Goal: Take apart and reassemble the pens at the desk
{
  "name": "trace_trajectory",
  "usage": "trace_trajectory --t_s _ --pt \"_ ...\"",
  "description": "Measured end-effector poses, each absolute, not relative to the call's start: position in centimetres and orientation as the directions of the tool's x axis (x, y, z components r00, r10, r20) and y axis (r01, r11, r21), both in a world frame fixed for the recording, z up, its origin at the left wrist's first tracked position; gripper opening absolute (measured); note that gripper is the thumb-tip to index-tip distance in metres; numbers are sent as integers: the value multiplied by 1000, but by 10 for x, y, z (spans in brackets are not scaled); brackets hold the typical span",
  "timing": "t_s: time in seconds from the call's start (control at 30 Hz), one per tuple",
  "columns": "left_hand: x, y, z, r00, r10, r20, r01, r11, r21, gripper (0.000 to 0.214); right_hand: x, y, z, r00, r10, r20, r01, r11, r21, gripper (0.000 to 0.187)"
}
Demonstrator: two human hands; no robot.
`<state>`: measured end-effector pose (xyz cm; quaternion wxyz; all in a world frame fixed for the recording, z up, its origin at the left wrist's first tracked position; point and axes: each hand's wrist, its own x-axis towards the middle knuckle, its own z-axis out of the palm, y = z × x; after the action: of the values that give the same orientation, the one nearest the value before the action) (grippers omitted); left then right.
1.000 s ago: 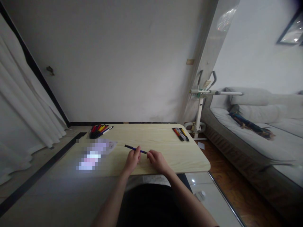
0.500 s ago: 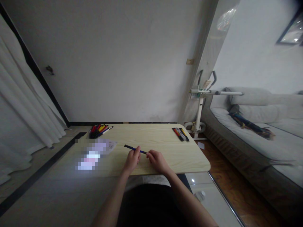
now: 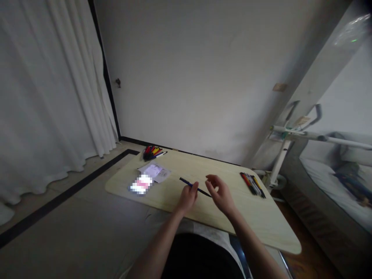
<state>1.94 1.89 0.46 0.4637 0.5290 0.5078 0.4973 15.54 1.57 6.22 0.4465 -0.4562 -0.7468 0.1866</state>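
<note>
Pen (image 3: 204, 192), dark and slim, slants over the pale table (image 3: 200, 165), pinched in the person's left hand (image 3: 188, 197); the right hand (image 3: 221, 193), thumb and fingers parted, is just beside its lower end, contact unclear; pen row (image 3: 252, 185) to the right, pen bundle (image 3: 151, 153) at the far left corner

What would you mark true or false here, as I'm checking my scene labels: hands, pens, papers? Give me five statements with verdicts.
1. The left hand holds a dark pen. True.
2. The right hand is clenched into a fist. False: the right hand has its thumb and index finger parted.
3. A row of pens lies on the table, to the right of both hands. True.
4. The pens in the far left cluster are all white. False: that cluster includes red and yellow.
5. The papers lie on the floor. False: the papers are on the table.
</note>
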Motion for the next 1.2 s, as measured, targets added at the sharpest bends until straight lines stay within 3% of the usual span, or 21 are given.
trace_trajectory --t_s 0.07,0.2,0.33,0.47,0.57,0.77,0.97,1.2 --pt "19 16 4 -34 998 52 128 -47 991 51 144 28 89 -233 787 571 524 596 -608 26" --pt "19 7 3 -11 995 101 231 -96 968 49 103 50 128 -373 720 585 556 678 -480 24" --pt "15 -5 4 54 990 132 265 -142 954 48 50 67 134 -708 564 425 500 826 -262 27" --pt "5 -18 3 140 976 165 295 -200 934 46 12 88 115 -828 513 226 492 858 -146 34" --pt "0 -28 2 210 959 189 389 -260 884 45 -6 100 94 -836 541 98 526 839 -141 43" --pt "-4 -36 5 289 931 225 484 -344 804 48 -30 98 60 -806 588 63 580 807 -115 53" --pt "-5 -32 1 309 922 232 494 -364 789 49 -39 97 45 -784 620 31 619 785 -23 42" --pt "-4 -36 6 318 927 201 544 -352 762 45 -41 96 52 -745 658 -110 654 753 77 30"
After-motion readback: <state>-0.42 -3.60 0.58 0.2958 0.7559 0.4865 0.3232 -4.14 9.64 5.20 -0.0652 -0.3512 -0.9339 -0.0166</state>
